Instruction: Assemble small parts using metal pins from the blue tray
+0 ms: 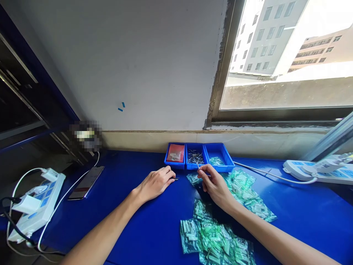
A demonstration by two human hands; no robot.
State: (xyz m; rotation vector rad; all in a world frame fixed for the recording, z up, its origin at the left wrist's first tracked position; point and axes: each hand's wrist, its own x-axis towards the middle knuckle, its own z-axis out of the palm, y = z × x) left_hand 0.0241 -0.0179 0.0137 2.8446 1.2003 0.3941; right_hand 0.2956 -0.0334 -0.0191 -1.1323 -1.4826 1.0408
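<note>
My left hand (160,182) rests on the blue table with its fingers curled together. A thin dark metal screw (177,179) sticks out at its fingertips. My right hand (215,184) is closed in a pinch just in front of the bins, and a small silvery screw (198,166) shows at its fingertips. Directly behind it stands the middle blue bin, holding a heap of loose metal screws (195,157). The left bin has a red bag (175,153) in it, and in the right bin (226,166) lies a small greenish packet (216,161).
Green-tinted clear packets of small parts (215,239) are piled at the front, with more packets (245,191) beyond my right forearm. A phone (86,183) and a power strip (41,206) lie left; another power strip (325,171) is right. A wall and window stand behind.
</note>
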